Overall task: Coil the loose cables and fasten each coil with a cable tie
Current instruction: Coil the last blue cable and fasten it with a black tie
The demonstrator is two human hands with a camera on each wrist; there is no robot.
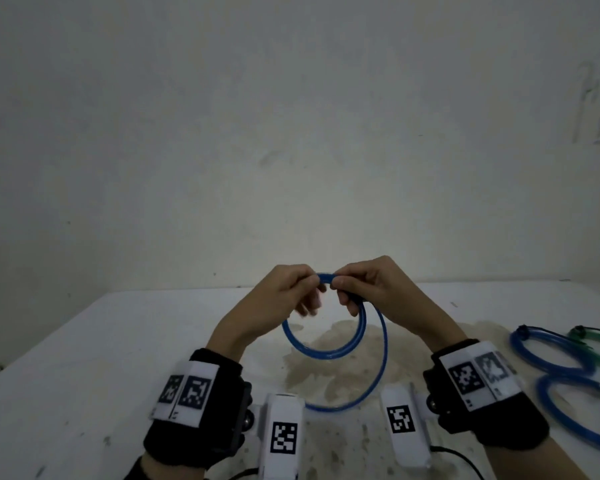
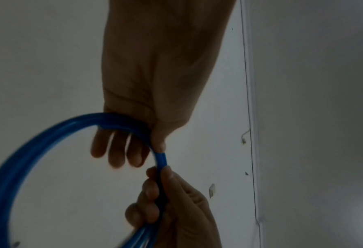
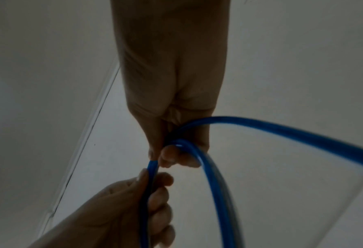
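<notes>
Head view, blue cable (image 1: pixel 340 351): coiled in loops, held upright above the white table (image 1: pixel 101 358); one wider loop hangs lower, toward the near edge.
Head view, left hand (image 1: pixel 281 296): raised, thumb and forefinger pinching the top of the coil; other fingers hang loosely behind it.
Head view, right hand (image 1: pixel 368 289): raised, fingers curled round the coil's top, just beside the left hand.
Head view, finished coils: two blue coils (image 1: pixel 548 351) and one green coil (image 1: pixel 596 341) lie on the table at far right, each with a dark tie at its top.
Head view, table stain (image 1: pixel 340 362): brownish patch under the held coil.
Left wrist view, left hand (image 2: pixel 155 100): thumb pressed on the blue cable (image 2: pixel 49 134); three fingers extended behind it.
Left wrist view, right hand (image 2: pixel 176 209): fingers wrapped round the bundled strands.
Right wrist view, right hand (image 3: pixel 171 109): fingertips pinching the blue cable (image 3: pixel 282 132) where the loops meet.
Right wrist view, left hand (image 3: pixel 123 209): thumb and fingers closed on the strand below.
</notes>
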